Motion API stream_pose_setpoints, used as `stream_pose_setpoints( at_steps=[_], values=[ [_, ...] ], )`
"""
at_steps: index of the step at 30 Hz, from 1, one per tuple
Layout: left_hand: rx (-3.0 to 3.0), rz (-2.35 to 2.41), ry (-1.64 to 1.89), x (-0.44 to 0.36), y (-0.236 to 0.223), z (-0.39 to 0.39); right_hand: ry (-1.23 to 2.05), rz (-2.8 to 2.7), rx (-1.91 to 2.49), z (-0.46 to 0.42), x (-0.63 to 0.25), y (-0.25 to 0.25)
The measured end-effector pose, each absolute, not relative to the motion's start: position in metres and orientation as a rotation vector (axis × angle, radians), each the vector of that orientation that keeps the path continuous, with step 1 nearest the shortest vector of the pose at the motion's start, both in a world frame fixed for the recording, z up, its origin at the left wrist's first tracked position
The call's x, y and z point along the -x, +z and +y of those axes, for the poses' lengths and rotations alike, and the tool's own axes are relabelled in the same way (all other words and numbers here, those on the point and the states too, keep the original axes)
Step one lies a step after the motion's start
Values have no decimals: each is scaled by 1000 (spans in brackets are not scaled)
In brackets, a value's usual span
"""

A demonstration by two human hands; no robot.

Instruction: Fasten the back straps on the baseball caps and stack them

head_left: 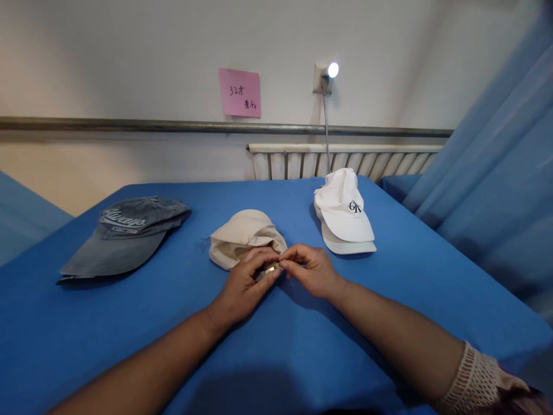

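Note:
A beige cap lies at the middle of the blue-covered table, its hollow side partly turned toward me. My left hand is closed on the cap's near edge, around a small shiny metal buckle on its strap. From the right, my right hand pinches at the strap's end beside that buckle, thumb against forefinger. The fingers hide most of the strap, so how it runs through the buckle cannot be made out.
Dark grey caps are stacked at the left, and white caps at the back right. Behind the blue table cover stand a radiator and a wall rail. A blue curtain hangs at the right.

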State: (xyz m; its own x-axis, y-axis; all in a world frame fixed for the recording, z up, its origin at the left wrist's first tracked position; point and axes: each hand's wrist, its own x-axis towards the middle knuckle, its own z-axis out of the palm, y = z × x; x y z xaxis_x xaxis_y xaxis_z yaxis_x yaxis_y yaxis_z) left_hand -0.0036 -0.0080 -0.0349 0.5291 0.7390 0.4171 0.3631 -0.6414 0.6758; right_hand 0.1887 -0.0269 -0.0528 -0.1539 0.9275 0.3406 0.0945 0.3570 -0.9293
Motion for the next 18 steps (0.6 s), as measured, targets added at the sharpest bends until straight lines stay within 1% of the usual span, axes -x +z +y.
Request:
stream_pose_setpoints(
  at_steps=[6,13,15,18],
  values=[
    [-2111,912,1009,4,-29,-10,900,-1598,921,-31,-186,-52],
    [-1880,953,1031,9,-20,-13,995,-1377,999,-20,-186,-62],
    [-1721,961,1063,10,-17,-12,904,-1447,1096,-18,-188,-65],
    [-1462,955,1094,12,-12,-11,588,-1723,1090,-17,-188,-66]
  ],
)
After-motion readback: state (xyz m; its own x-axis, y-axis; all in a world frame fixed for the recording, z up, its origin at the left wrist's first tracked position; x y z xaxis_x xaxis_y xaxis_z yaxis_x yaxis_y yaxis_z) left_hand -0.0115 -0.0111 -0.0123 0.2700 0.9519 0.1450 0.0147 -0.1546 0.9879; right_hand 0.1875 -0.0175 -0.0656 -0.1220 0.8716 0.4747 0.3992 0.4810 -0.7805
